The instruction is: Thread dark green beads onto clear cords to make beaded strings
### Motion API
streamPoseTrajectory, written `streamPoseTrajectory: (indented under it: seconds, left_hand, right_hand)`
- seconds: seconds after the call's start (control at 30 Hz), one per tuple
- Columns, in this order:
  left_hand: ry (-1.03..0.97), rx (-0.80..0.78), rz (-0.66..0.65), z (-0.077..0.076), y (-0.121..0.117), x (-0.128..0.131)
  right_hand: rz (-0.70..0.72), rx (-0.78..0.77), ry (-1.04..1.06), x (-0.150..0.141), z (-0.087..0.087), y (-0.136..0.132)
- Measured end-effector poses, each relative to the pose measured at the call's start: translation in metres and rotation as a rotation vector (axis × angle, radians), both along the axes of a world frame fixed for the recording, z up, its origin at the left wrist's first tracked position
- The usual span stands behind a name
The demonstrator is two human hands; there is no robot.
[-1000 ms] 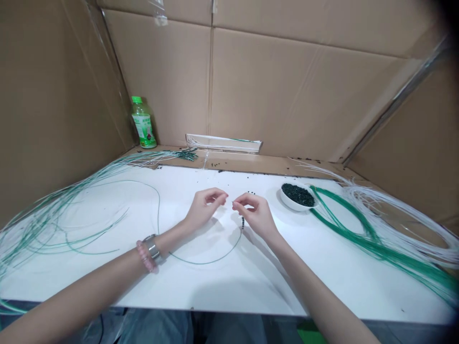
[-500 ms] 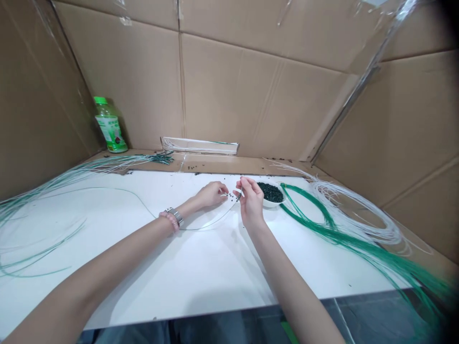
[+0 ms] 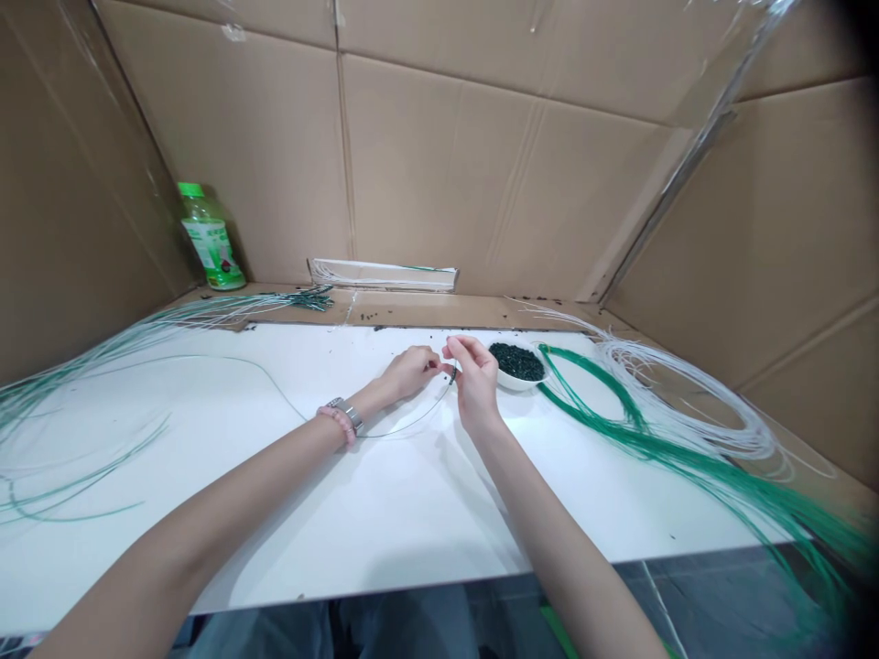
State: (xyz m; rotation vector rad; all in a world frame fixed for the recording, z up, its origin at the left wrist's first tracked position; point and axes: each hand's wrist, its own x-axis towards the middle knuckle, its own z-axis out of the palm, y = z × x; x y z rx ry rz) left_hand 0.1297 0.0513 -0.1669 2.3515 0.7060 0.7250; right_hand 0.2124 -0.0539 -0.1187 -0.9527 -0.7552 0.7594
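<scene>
Between the thumb and fingers of my right hand (image 3: 475,377) is a thin cord (image 3: 427,414), with a few dark beads (image 3: 452,375) threaded near its end. The cord curves down and left, passing under my left wrist. My left hand (image 3: 412,371) is closed in a pinch beside the right fingertips, close to the table; whatever its fingers hold is too small to make out. A white bowl (image 3: 518,383) heaped with dark green beads (image 3: 517,361) stands just right of my right hand.
Green cords (image 3: 604,430) and a white coil (image 3: 728,430) lie at the right. A bundle of beaded strands (image 3: 302,298) stretches along the left. At the back left stands a green-capped bottle (image 3: 211,243). Cardboard walls (image 3: 439,165) enclose the white table (image 3: 309,540).
My left hand has moved right, up to the right fingertips. My right hand has shifted slightly left with the cord. Loose beads that showed between the hands are now mostly hidden.
</scene>
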Motion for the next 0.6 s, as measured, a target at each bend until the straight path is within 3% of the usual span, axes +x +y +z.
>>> streamPoseTrajectory:
  seconds: [0.2,0.33,0.47,0.6]
  left_hand:
    - [-0.133,-0.111,-0.033,0.0,-0.003,-0.001]
    - [-0.323,-0.237,-0.007,0.005,-0.008,-0.007]
    - [-0.587,-0.449,0.108,0.014,-0.024,-0.026]
    - [-0.705,-0.714,0.168,0.02,-0.05,-0.055]
  right_hand:
    - [0.009,0.013,-0.057,0.0,-0.003,0.001]
    - [-0.015,0.032,-0.154,0.0,-0.005,0.002]
    - [-0.035,0.054,-0.286,-0.006,-0.003,-0.004]
    - [-0.037,0.062,-0.491,-0.017,0.001,-0.014]
